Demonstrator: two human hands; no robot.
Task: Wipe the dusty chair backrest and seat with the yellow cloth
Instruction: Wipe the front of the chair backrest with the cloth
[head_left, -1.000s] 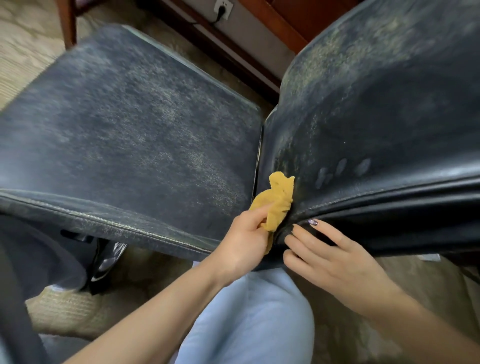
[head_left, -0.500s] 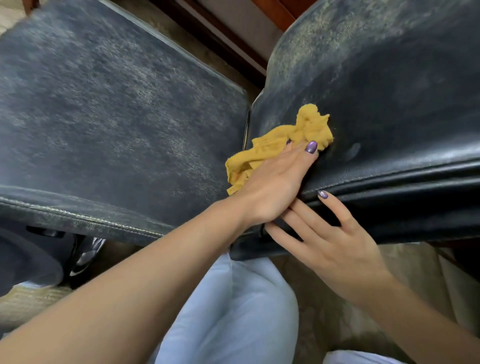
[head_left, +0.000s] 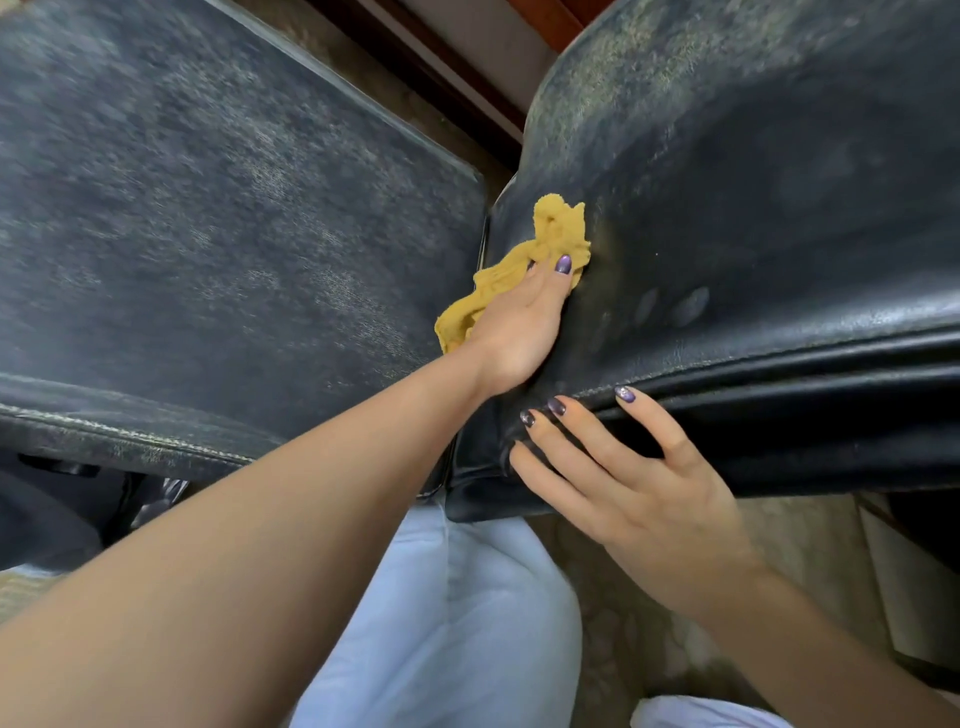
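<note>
Both hands are on the dusty black chair (head_left: 218, 218) in the head view. The left hand (head_left: 519, 327) lies flat, fingers straight, pressing the crumpled yellow cloth (head_left: 548, 234) against the right-hand cushion (head_left: 779, 197), just beside the gap between the two cushions. The right hand (head_left: 639, 499) rests on that cushion's stitched edge — fingers spread and relaxed, gripping nothing.
</note>
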